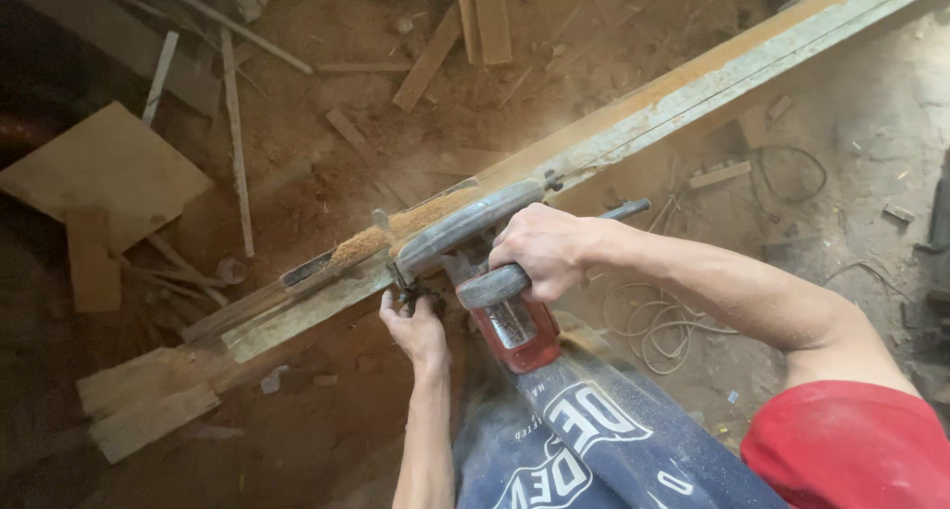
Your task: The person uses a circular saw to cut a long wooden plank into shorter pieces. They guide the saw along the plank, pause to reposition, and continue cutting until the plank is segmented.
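Right hand (pixel 539 250) clamps the saw (pixel 495 272) handle; left hand (pixel 416 326) pinches under the plank (pixel 633 123) edge.

Red sleeve (pixel 851 440), dark lettered trousers (pixel 594 440)

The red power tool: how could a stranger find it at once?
Follow the long wooden beam running diagonally across the sawdust floor. Near its lower end, the right hand grips a grey handle; the red power tool sits beneath, the only red thing against the beam.
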